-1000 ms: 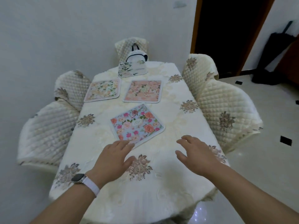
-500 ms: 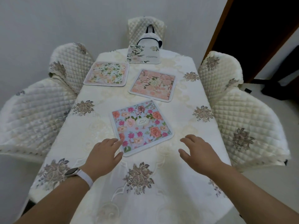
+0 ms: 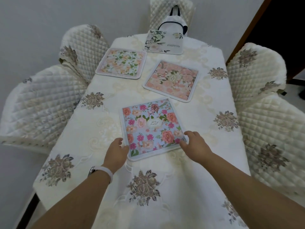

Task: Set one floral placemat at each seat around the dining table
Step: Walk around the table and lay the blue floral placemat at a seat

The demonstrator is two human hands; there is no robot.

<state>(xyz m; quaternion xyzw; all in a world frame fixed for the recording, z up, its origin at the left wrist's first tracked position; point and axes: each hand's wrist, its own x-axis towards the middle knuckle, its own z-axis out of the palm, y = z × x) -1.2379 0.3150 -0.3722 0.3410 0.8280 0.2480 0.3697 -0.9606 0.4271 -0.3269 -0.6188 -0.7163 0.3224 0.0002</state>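
Four floral placemats (image 3: 152, 128), five quilted chairs (image 3: 41, 103), one bag (image 3: 173, 23), two hands (image 3: 115, 152).

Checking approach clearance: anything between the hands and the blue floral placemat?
Nothing visible. The left hand and right hand sit at the near corners of the blue floral placemat; only bare tablecloth surrounds it.
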